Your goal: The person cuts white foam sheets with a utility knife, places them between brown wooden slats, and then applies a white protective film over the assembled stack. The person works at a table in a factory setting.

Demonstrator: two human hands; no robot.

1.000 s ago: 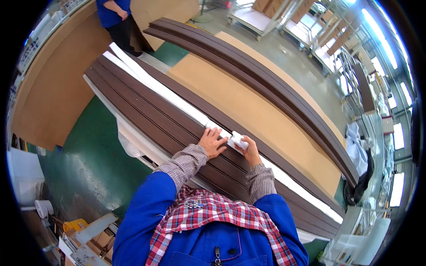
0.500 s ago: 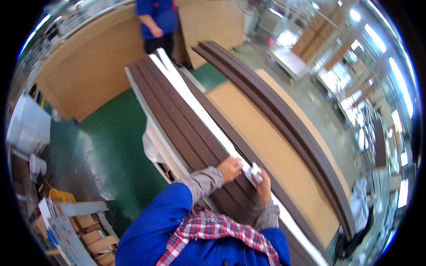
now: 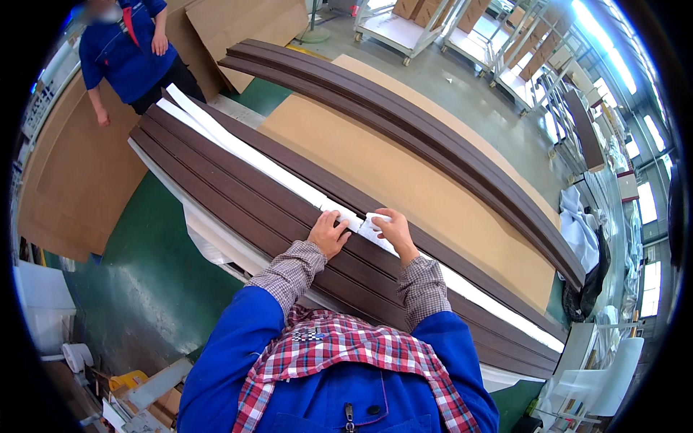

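A long white foam strip [image 3: 281,172] runs along a stack of dark brown grooved profiles [image 3: 238,193]. My left hand [image 3: 329,235] rests on a short white piece [image 3: 349,219] in line with the strip, its fingertips bent over the edge. Just to the right, my right hand [image 3: 395,232] curls its fingers on a small white foam block [image 3: 371,219] over the strip. A thin gap parts the white pieces between my hands. Beyond my right hand, another white length [image 3: 484,296] continues along the profiles. The strip's far end splits in two.
A cardboard sheet [image 3: 325,137] lies beyond the stack, with more brown profiles [image 3: 404,137] along it. Far left stands a person in blue [image 3: 126,54], beside upright boards [image 3: 72,180]. Wheeled racks [image 3: 404,32] are at the back; grey cloth [image 3: 577,231] hangs at the right.
The view has turned right, so the person now appears farther left. The white piece in my right hand has come down against the strip; my left hand now lies flatter on it.
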